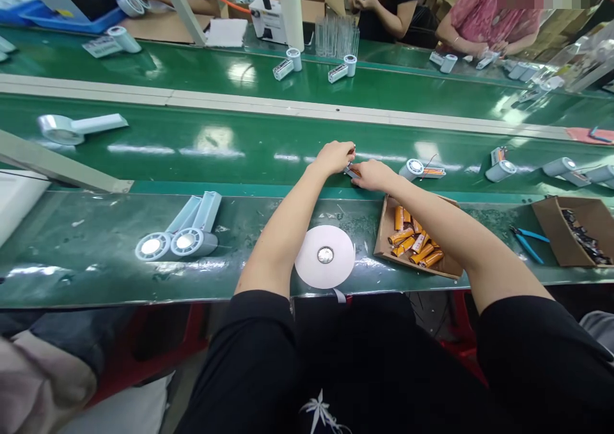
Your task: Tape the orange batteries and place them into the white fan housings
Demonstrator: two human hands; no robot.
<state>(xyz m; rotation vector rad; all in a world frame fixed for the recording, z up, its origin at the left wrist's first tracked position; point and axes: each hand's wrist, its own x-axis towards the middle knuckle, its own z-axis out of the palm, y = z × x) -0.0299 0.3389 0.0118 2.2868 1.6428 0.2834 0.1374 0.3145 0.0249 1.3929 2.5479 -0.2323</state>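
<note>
My left hand [336,158] and my right hand [375,176] meet over the near green belt. Between them is a small light-coloured handheld fan [352,171], mostly hidden by my fingers, with a bit of orange showing in it. Both hands have their fingers closed on it. Just right of my right hand lies another handheld fan [412,169], its handle open and orange inside. Below my right forearm, a cardboard box [381,245] holds several orange wrapped batteries [422,253]. A roll of white tape [314,264] lies flat on the bench between my arms.
Two assembled fans [194,242] lie on the bench to the left. Blue-handled pliers [527,245] and a box of small dark parts [551,229] are at right. More fans [62,129] rest along the belts. Co-workers [393,12] sit across the line. A metal post [62,162] slants at left.
</note>
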